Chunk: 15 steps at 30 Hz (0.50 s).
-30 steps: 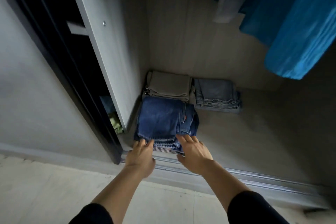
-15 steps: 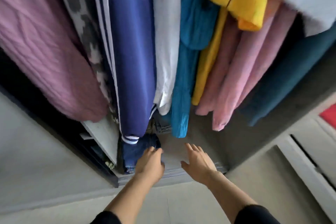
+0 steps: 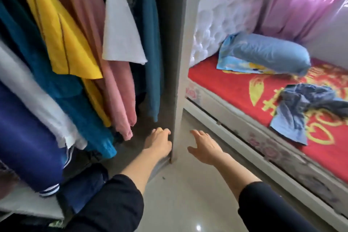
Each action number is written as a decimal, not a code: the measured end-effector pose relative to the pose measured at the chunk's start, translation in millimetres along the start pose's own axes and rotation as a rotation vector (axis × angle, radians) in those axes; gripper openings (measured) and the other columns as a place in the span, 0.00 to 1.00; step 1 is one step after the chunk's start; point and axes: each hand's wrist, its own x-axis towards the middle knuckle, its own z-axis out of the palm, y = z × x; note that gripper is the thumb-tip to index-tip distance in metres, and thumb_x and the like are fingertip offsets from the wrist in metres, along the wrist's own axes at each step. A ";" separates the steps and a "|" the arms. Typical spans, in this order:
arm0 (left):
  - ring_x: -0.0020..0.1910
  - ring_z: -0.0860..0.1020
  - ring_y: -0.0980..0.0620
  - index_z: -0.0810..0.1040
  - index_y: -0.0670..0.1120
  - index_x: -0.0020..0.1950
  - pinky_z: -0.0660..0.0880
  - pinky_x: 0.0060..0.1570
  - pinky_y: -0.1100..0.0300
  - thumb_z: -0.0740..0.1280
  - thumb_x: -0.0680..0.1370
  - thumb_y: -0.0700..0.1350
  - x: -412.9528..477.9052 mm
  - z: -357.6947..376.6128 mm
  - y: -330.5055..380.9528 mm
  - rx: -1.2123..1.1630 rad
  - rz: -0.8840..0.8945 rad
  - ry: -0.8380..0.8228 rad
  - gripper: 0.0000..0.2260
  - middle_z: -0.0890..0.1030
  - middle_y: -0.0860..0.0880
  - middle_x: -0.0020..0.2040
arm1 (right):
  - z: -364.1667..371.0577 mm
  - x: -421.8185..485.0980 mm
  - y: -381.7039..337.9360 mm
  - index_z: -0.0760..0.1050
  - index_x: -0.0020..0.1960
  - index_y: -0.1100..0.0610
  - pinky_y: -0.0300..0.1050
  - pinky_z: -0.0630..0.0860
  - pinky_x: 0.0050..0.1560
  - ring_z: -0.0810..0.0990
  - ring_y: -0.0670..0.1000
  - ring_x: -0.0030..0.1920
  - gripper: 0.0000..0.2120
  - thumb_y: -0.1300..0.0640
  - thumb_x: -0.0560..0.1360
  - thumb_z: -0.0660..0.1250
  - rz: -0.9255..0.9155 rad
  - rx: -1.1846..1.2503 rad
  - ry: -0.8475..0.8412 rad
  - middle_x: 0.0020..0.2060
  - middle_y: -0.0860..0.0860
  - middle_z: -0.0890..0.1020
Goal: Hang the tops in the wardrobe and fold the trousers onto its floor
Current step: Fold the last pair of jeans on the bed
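Observation:
Several tops hang in the wardrobe on the left: a yellow top (image 3: 64,43), a pink top (image 3: 116,88), a white top (image 3: 120,30), teal tops (image 3: 150,47) and a navy top (image 3: 24,137). Folded blue jeans (image 3: 84,188) lie on the wardrobe floor at the lower left. A crumpled blue-grey garment (image 3: 305,107) lies on the bed at the right. My left hand (image 3: 160,142) hangs empty just inside the wardrobe's right side panel (image 3: 178,81). My right hand (image 3: 204,144) is empty with fingers spread, just outside that panel above the floor.
A bed with a red patterned cover (image 3: 244,88) stands to the right, its white frame (image 3: 263,156) running along the floor. A blue pillow (image 3: 267,52) lies at its head. A pink curtain (image 3: 305,0) hangs behind. Pale tiled floor (image 3: 188,194) lies between wardrobe and bed.
My view has swung from the wardrobe floor up and to the right, towards the bed. Both hands have left the folded jeans and moved right, empty.

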 end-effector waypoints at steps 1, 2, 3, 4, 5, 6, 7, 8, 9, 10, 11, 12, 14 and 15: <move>0.66 0.68 0.47 0.71 0.52 0.67 0.69 0.60 0.53 0.61 0.77 0.46 10.0 4.1 25.3 0.009 0.037 -0.015 0.17 0.72 0.48 0.64 | -10.1 -2.1 23.3 0.58 0.75 0.53 0.50 0.70 0.64 0.69 0.57 0.67 0.32 0.48 0.76 0.66 0.042 0.003 0.006 0.68 0.55 0.70; 0.66 0.68 0.47 0.71 0.52 0.67 0.69 0.61 0.53 0.61 0.78 0.47 20.1 8.9 50.5 0.016 0.073 -0.029 0.17 0.72 0.49 0.65 | -19.7 -3.9 47.4 0.58 0.75 0.53 0.50 0.70 0.64 0.69 0.57 0.67 0.32 0.48 0.76 0.66 0.084 0.006 0.009 0.68 0.55 0.69; 0.67 0.67 0.47 0.71 0.53 0.68 0.68 0.63 0.53 0.61 0.78 0.47 30.6 14.0 76.5 0.019 0.105 -0.042 0.18 0.71 0.49 0.66 | -29.5 -5.9 72.2 0.58 0.75 0.53 0.50 0.70 0.64 0.69 0.57 0.67 0.32 0.48 0.76 0.66 0.121 0.011 0.013 0.68 0.54 0.69; 0.68 0.67 0.48 0.70 0.53 0.68 0.68 0.63 0.53 0.60 0.78 0.46 40.5 19.6 103.2 0.016 0.133 -0.055 0.18 0.71 0.49 0.67 | -39.5 -8.4 97.5 0.58 0.75 0.53 0.50 0.70 0.64 0.69 0.57 0.67 0.32 0.48 0.75 0.66 0.157 0.019 0.015 0.67 0.54 0.69; 0.68 0.66 0.48 0.70 0.53 0.69 0.68 0.64 0.53 0.60 0.78 0.45 49.8 25.6 130.6 0.008 0.155 -0.069 0.19 0.70 0.49 0.68 | -49.7 -11.3 123.4 0.58 0.75 0.53 0.49 0.70 0.64 0.69 0.56 0.67 0.32 0.48 0.75 0.66 0.186 0.027 0.018 0.67 0.54 0.70; 0.69 0.65 0.48 0.69 0.52 0.69 0.68 0.64 0.53 0.60 0.78 0.45 58.2 31.9 158.4 -0.001 0.175 -0.083 0.19 0.69 0.49 0.68 | -59.9 -14.6 149.4 0.59 0.74 0.53 0.49 0.70 0.63 0.69 0.56 0.67 0.31 0.48 0.75 0.66 0.210 0.033 0.022 0.67 0.54 0.70; 0.69 0.65 0.48 0.69 0.52 0.69 0.68 0.63 0.53 0.59 0.78 0.44 66.1 38.8 186.9 -0.004 0.196 -0.097 0.19 0.69 0.49 0.68 | -70.1 -18.8 176.1 0.59 0.74 0.53 0.50 0.70 0.64 0.69 0.56 0.67 0.31 0.48 0.75 0.67 0.232 0.037 0.024 0.67 0.54 0.70; 0.68 0.65 0.48 0.69 0.52 0.69 0.68 0.62 0.53 0.59 0.78 0.43 73.3 46.0 214.9 -0.004 0.217 -0.108 0.19 0.69 0.49 0.67 | -80.4 -23.2 202.3 0.59 0.74 0.53 0.50 0.70 0.64 0.69 0.57 0.67 0.32 0.48 0.75 0.67 0.255 0.039 0.024 0.67 0.54 0.70; 0.68 0.65 0.48 0.69 0.51 0.69 0.68 0.63 0.53 0.59 0.78 0.43 80.5 53.2 242.6 -0.002 0.238 -0.118 0.19 0.70 0.48 0.67 | -91.1 -27.4 228.1 0.59 0.74 0.53 0.50 0.70 0.64 0.69 0.57 0.67 0.32 0.48 0.75 0.67 0.276 0.039 0.025 0.68 0.54 0.69; 0.68 0.65 0.47 0.69 0.51 0.69 0.68 0.63 0.52 0.59 0.78 0.43 87.6 60.3 270.1 0.002 0.262 -0.127 0.19 0.70 0.48 0.67 | -102.3 -31.1 253.8 0.59 0.74 0.52 0.50 0.70 0.64 0.69 0.56 0.67 0.32 0.48 0.75 0.67 0.296 0.037 0.031 0.68 0.54 0.69; 0.68 0.65 0.47 0.69 0.50 0.69 0.67 0.65 0.52 0.59 0.78 0.43 94.9 67.3 297.2 0.009 0.287 -0.139 0.19 0.70 0.48 0.67 | -113.5 -33.9 278.8 0.59 0.74 0.52 0.50 0.70 0.64 0.69 0.56 0.67 0.32 0.48 0.75 0.67 0.319 0.039 0.044 0.68 0.54 0.70; 0.69 0.65 0.47 0.69 0.50 0.70 0.67 0.65 0.51 0.58 0.78 0.43 102.3 74.2 323.4 0.018 0.312 -0.155 0.19 0.70 0.47 0.67 | -124.4 -35.9 303.1 0.59 0.74 0.52 0.50 0.71 0.63 0.70 0.56 0.66 0.31 0.49 0.75 0.67 0.344 0.046 0.062 0.68 0.54 0.70; 0.69 0.64 0.47 0.67 0.49 0.71 0.67 0.65 0.50 0.58 0.78 0.43 117.6 87.4 371.8 0.038 0.365 -0.190 0.20 0.69 0.47 0.68 | -143.8 -37.4 348.5 0.59 0.74 0.54 0.50 0.71 0.62 0.70 0.57 0.66 0.32 0.49 0.75 0.66 0.395 0.070 0.091 0.68 0.54 0.70; 0.69 0.64 0.47 0.67 0.49 0.71 0.67 0.65 0.50 0.58 0.79 0.44 125.0 93.6 393.8 0.050 0.388 -0.211 0.20 0.69 0.47 0.68 | -151.9 -37.3 369.3 0.59 0.75 0.54 0.50 0.72 0.61 0.70 0.57 0.66 0.32 0.49 0.75 0.66 0.421 0.082 0.094 0.68 0.55 0.70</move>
